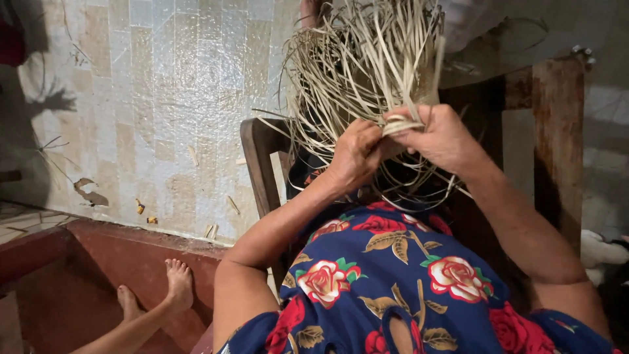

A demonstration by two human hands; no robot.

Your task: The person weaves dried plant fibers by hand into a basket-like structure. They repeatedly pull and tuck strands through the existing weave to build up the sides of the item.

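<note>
A loose bundle of pale dried straw strips (357, 62) fans upward from my hands in the upper middle of the head view. My left hand (354, 154) pinches strips low in the bundle, fingers closed around them. My right hand (436, 134) grips a flat folded strip just to the right, touching the left hand's fingers. Both forearms reach up from my lap, which is covered by a blue dress with red roses (386, 275). The lower ends of the strips are hidden behind my hands.
A dark wooden chair back (259, 164) stands just behind the bundle, and a wooden table leg (557, 137) at right. A tiled floor (151, 98) with scattered straw scraps lies at left, edged by a red step (124, 236). Another person's bare feet (177, 285) rest at the lower left.
</note>
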